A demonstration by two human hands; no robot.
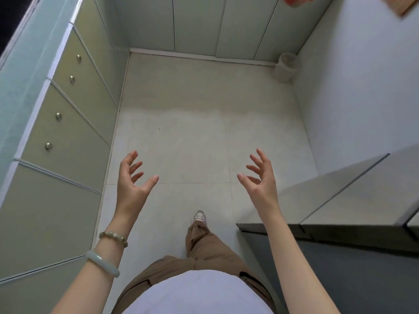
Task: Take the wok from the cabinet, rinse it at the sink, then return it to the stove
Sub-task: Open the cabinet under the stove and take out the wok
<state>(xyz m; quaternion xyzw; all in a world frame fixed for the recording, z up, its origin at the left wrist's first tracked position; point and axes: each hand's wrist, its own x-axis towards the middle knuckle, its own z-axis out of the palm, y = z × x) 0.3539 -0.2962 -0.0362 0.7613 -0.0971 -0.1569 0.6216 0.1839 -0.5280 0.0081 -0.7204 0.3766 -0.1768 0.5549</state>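
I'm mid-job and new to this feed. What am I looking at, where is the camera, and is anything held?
No machine here: one wide-angle camera on a person's head looks down. The bare arms are theirs. The left hand and right hand are raised over the tiled floor, fingers spread, holding nothing. Cabinet doors with round knobs line the left; a grey unit stands on the right; a small pale bin sits in the far corner. The wok is not in view.

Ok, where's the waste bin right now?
Head view, upper right: the waste bin stands on the floor in the far corner, beside the right wall.
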